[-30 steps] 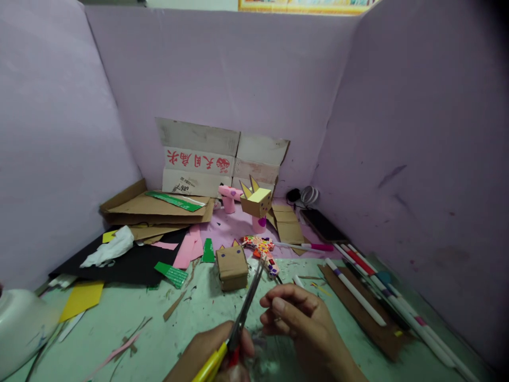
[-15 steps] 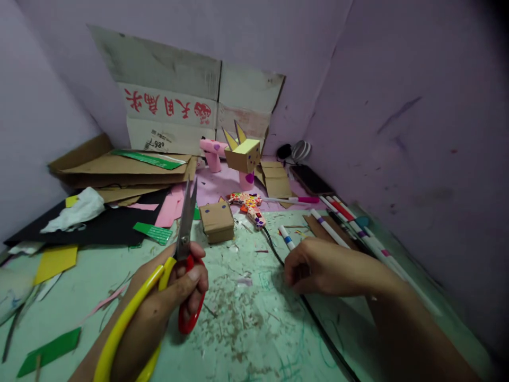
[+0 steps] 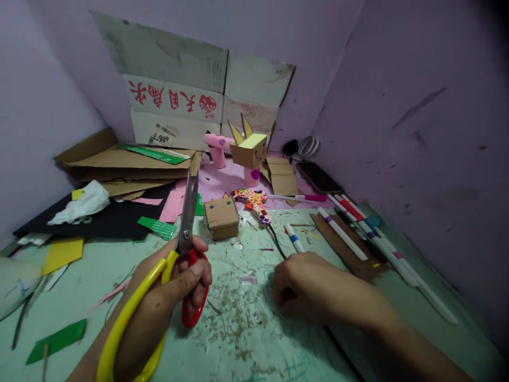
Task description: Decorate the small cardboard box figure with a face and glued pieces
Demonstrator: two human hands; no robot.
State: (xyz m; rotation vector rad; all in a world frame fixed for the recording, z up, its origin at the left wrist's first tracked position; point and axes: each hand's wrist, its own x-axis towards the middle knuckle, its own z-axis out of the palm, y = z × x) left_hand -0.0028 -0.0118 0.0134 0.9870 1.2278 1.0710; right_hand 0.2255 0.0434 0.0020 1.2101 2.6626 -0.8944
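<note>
My left hand (image 3: 170, 286) grips a pair of scissors (image 3: 186, 233) with red and yellow handles, the blades together and pointing up and away. My right hand (image 3: 306, 284) rests knuckles-up on the green mat (image 3: 238, 329), fingers curled under against the surface; whether anything is in them is hidden. A black cable (image 3: 276, 241) runs from the decorated glue gun (image 3: 254, 201) towards that hand. A small brown cardboard box (image 3: 221, 217) stands just beyond the scissor tips.
Several marker pens (image 3: 358, 228) lie at the right on a brown strip. A box-headed cardboard figure (image 3: 248, 151), a pink figure (image 3: 217, 146), a phone (image 3: 316, 178), flattened cardboard (image 3: 131, 159), black paper (image 3: 103, 220) and coloured scraps fill the back. Purple walls enclose the desk.
The view has tipped down from the back wall to the mat. My hands parted: the left carried the scissors leftwards and upright, the right dropped to the mat and slid slightly left.
</note>
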